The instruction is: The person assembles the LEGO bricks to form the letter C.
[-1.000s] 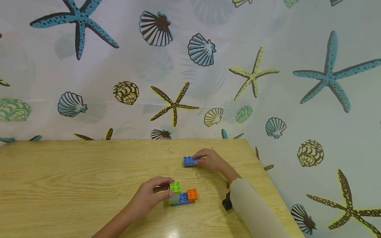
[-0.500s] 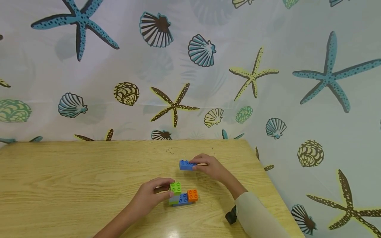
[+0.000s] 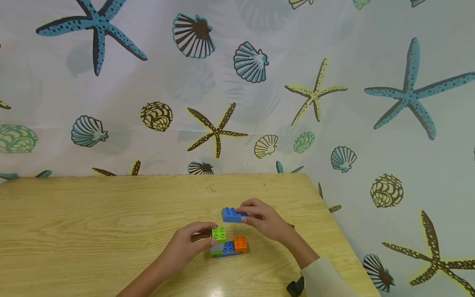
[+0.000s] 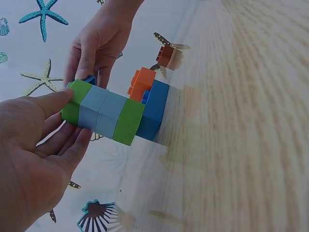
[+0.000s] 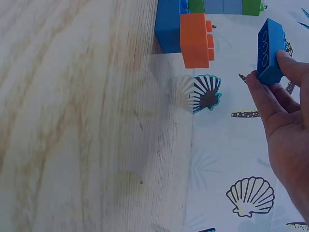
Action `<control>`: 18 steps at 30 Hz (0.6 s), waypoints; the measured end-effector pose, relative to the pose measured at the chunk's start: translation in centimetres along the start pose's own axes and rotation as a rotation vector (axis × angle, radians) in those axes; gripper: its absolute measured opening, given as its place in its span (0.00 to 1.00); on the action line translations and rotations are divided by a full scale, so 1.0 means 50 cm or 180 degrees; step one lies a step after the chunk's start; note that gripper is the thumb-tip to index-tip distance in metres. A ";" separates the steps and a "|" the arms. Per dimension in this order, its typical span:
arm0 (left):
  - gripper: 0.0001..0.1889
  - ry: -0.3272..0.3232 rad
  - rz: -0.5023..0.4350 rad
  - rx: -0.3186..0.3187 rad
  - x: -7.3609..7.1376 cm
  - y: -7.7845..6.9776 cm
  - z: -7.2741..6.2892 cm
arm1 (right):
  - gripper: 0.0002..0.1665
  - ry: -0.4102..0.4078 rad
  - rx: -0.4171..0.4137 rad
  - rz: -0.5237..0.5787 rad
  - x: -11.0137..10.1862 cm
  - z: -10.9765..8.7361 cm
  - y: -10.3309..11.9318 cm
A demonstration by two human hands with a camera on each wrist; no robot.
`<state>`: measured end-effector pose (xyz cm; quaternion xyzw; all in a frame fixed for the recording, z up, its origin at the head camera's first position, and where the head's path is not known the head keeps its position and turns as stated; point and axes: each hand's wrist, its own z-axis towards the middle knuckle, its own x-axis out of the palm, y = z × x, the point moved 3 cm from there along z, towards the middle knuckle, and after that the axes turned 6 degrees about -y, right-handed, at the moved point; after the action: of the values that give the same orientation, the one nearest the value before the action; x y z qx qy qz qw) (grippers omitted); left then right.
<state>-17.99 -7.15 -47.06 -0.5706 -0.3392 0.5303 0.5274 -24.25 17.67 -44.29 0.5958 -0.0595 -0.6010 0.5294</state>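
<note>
My left hand (image 3: 185,243) pinches the green top brick (image 3: 219,234) of a tower between thumb and fingers. In the left wrist view the tower has two grey-blue bricks (image 4: 100,108) between green ones. It stands on one end of a long blue base brick (image 4: 155,106), whose other end bears an orange brick (image 3: 239,243). My right hand (image 3: 265,220) grips a second blue brick (image 3: 231,215) by its right end, behind the tower. In the right wrist view this blue brick is raised off the table, its hollow underside showing.
The wooden table (image 3: 92,231) carries the build near its right front. A reddish-brown brick (image 4: 165,55) lies beyond the orange one, mostly hidden behind the right wrist in the head view. A black object (image 3: 295,287) shows beside the right sleeve. Shell-patterned cloth (image 3: 159,74) hangs behind and at right.
The right hand has lifted the blue brick and brought it nearer, slightly left, toward the tower. The left hand and the build have stayed in place.
</note>
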 end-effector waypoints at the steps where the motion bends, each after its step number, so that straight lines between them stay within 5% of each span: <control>1: 0.22 -0.0010 -0.0017 -0.0021 0.000 0.001 0.000 | 0.19 -0.0006 -0.0041 -0.0001 0.001 -0.004 0.006; 18: 0.23 0.0007 -0.0053 -0.0051 -0.001 0.007 -0.002 | 0.17 -0.0116 -0.0541 -0.0082 0.017 -0.038 0.054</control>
<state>-17.98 -7.30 -47.39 -0.5725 -0.3477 0.5225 0.5275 -21.00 16.97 -43.49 0.5384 -0.0103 -0.6214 0.5691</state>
